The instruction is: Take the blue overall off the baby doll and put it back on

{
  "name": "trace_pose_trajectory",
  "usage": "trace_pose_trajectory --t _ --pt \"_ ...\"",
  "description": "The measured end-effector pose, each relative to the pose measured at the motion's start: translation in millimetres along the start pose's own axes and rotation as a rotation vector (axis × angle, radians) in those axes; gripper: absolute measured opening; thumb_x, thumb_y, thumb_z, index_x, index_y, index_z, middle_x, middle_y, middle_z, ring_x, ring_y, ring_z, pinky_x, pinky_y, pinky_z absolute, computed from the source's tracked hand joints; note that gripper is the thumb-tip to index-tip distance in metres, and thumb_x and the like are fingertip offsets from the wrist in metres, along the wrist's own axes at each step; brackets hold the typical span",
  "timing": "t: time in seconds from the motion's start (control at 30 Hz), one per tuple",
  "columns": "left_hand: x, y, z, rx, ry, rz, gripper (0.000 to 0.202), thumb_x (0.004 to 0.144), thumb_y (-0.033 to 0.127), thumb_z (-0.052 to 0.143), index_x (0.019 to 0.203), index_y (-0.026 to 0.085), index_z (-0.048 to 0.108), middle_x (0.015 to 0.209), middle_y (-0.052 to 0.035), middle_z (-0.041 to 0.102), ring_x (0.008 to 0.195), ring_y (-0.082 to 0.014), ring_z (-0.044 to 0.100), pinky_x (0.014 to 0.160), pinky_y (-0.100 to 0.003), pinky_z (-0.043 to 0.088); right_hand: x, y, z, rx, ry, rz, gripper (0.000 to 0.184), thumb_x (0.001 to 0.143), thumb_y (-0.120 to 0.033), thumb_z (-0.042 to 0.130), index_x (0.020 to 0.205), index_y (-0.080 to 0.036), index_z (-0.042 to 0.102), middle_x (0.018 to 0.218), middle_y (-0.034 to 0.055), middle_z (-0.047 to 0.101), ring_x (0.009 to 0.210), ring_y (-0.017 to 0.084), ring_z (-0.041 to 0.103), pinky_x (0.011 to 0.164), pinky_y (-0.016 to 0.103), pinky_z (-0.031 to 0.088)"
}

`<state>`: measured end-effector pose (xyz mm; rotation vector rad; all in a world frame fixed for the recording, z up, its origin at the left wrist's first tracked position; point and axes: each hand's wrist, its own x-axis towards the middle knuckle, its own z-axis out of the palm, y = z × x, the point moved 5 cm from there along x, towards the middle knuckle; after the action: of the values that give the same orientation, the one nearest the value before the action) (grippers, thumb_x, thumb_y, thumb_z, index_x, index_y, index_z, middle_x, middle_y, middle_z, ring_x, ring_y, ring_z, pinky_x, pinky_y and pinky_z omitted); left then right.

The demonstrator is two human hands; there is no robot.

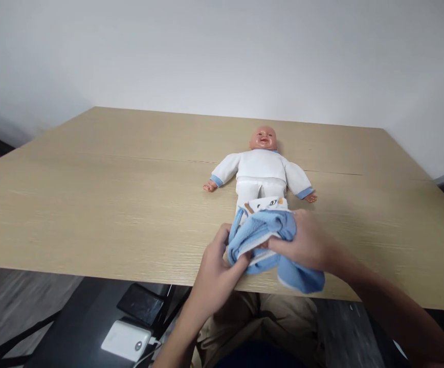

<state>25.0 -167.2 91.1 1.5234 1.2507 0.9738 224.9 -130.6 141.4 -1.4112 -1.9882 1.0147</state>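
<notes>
A baby doll (262,171) in a white top and trousers with blue cuffs lies on its back on the wooden table (110,204), head away from me. A bunched light-blue garment (262,232) with a white printed part lies over the doll's feet. My left hand (216,271) grips its near left edge, fingers closed on the cloth. My right hand (308,243) is closed over its right side, thumb tucked into the fabric.
Below the table's near edge a dark stool holds a black phone (140,304) and a white power bank (126,340). My knees in tan trousers (260,317) sit under the edge. A plain white wall stands behind the table.
</notes>
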Motion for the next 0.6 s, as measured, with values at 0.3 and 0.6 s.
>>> trace_pose_trajectory --t 0.3,0.6 --pt "-37 -39 6.8 0.149 -0.063 -0.210 0.026 0.101 0.041 0.057 0.120 0.024 0.062 0.098 -0.0011 0.072 0.089 -0.0244 0.068 0.082 -0.034 0.048 -6 10 30 -0.178 -0.082 0.021 0.014 0.084 -0.033 0.079 0.075 -0.023 0.073 0.074 0.0014 0.078 0.066 0.019 0.067 0.064 0.032 0.039" --pt "-26 -51 8.2 0.457 -0.123 -0.203 0.023 0.103 0.038 0.049 0.115 0.022 0.061 0.106 -0.0131 0.076 0.103 -0.0374 0.069 0.089 -0.043 0.044 -3 28 49 -0.414 -0.072 0.078 0.027 0.093 -0.038 0.079 0.112 -0.020 0.075 0.112 0.0116 0.084 0.102 0.029 0.078 0.080 0.033 0.048"
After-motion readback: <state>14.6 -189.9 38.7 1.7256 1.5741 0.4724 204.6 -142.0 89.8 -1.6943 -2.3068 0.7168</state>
